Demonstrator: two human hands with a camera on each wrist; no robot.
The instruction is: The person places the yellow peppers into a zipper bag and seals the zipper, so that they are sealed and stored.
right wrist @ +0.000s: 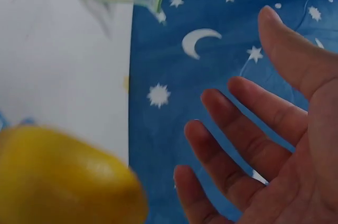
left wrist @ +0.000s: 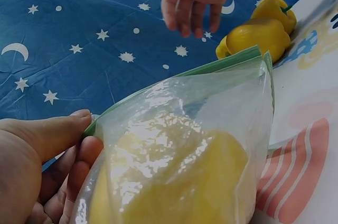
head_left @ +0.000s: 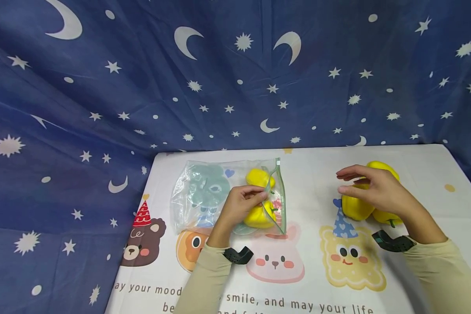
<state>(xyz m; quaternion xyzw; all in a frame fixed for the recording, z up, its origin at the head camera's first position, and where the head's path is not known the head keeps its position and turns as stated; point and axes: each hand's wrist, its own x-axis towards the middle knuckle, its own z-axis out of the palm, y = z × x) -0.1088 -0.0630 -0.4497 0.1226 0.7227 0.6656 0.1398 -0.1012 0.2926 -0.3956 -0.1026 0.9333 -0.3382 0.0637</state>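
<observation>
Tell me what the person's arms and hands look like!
The left sleeve and right sleeve are long, plain and beige. The left wrist gadget and right wrist gadget are small, black and angular. The left hand and right hand wear no gloves.

Looks like a curtained-off tabletop booth, home vs. lab unclear, b/c navy cloth (head_left: 220, 87) w/ white moons (head_left: 180, 41) & stars (head_left: 244, 42) hangs along far, left & right sides of a white table cover (head_left: 310, 192) w/ cartoon animals (head_left: 275, 272) & printed text (head_left: 274, 302) on near side.
</observation>
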